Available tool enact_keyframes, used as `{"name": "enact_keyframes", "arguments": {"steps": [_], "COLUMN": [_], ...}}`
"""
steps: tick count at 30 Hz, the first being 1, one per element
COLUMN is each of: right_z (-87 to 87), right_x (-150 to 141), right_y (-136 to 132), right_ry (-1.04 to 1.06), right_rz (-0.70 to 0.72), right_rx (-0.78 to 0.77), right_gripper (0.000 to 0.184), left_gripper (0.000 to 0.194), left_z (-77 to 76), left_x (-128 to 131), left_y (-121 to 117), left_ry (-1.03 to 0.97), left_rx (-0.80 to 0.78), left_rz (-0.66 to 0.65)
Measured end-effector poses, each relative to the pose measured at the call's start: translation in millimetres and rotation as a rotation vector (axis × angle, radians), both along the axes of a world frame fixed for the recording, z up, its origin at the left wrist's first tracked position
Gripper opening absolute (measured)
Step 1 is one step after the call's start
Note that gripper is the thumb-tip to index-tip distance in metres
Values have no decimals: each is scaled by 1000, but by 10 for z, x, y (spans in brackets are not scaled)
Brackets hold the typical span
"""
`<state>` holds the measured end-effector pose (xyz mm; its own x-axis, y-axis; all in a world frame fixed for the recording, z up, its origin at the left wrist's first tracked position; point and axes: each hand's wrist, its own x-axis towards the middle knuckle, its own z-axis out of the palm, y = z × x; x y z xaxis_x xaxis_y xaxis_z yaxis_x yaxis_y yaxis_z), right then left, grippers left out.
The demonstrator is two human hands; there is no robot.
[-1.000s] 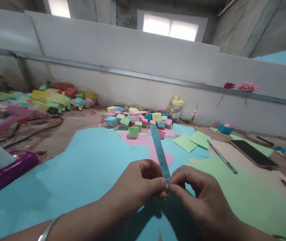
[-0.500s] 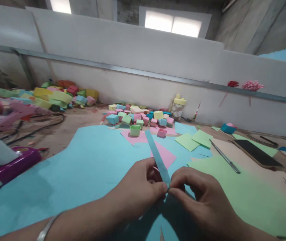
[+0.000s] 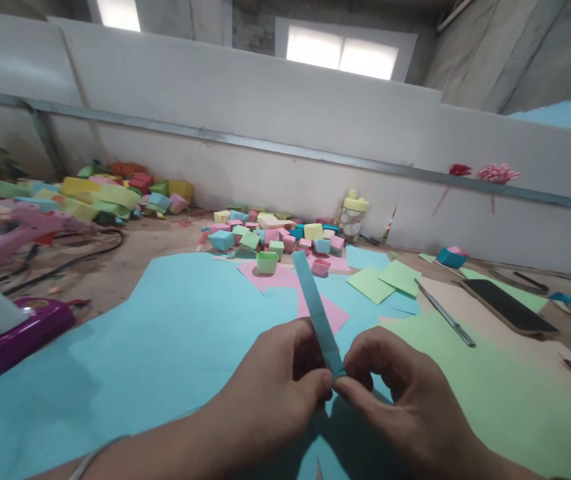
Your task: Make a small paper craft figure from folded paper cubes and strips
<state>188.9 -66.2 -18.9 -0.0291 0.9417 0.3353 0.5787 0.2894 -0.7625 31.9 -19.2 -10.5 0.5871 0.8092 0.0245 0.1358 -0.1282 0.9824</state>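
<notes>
Pinching the lower end of a blue strip (image 3: 314, 307) from both sides: clasped between thumb and bent fingers of the left hand (image 3: 288, 380), and nipped between thumb and forefinger of the right hand (image 3: 405, 387), with only a small gap from thumb to thumb. Held up over a blue sheet (image 3: 175, 320), tilted, with the upper end free and pointing away. Apparently creased or turned at the thumbs, so judged only just begun there; flat and straight above, so by that reading mostly unworked. Cannot tell a fold from a curl behind the fingertips. Already formed, by the look of the walls: a green box (image 3: 267, 264) and a pink box (image 3: 321, 267), seen to either side of the upper end, with many small boxes (image 3: 313, 231) heaped behind. Lying flat and unfolded to the right: green squares (image 3: 399, 277), near a cutter (image 3: 445, 315), beside a larger green sheet (image 3: 490, 400). Farther right, a phone (image 3: 509, 307); far to the left, a glue gun (image 3: 20, 232), well apart from both hands.
</notes>
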Motion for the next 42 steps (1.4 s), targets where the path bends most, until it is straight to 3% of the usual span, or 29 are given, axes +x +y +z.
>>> {"name": "enact_keyframes", "arguments": {"steps": [6, 13, 18, 22, 28, 30, 34, 37, 39, 42], "right_z": [30, 82, 53, 71, 103, 88, 30, -9, -15, -3], "right_x": [-7, 56, 22, -28, -22, -20, -4, 26, 42, 42], "right_y": [1, 4, 28, 9, 16, 20, 7, -5, -8, -11], "right_ry": [176, 299, 395, 381, 469, 435, 235, 60, -2, -8], "right_rz": [7, 82, 113, 40, 7, -11, -52, 47, 101, 45], "right_rx": [-161, -284, -444, -482, -419, -360, -31, 235, 300, 260], "right_gripper": [19, 22, 14, 12, 8, 9, 13, 12, 14, 16], "left_gripper": [13, 14, 10, 16, 2, 8, 8, 9, 10, 8], "left_z": [-11, -11, -24, -14, 16, 24, 28, 24, 23, 23], "left_x": [-8, -10, -19, 8, 52, 48, 42, 46, 46, 48], "left_y": [3, 48, 49, 17, -8, -10, 5, 20, 20, 10], "left_ry": [9, -29, 51, 92, 29, 68, 62, 29, 25, 51], "left_rx": [45, -117, -8, 32, -33, -48, -116, -179, -203, -172], "left_rz": [16, -63, 6, 50, 23, 39, 54, 48, 46, 77]}}
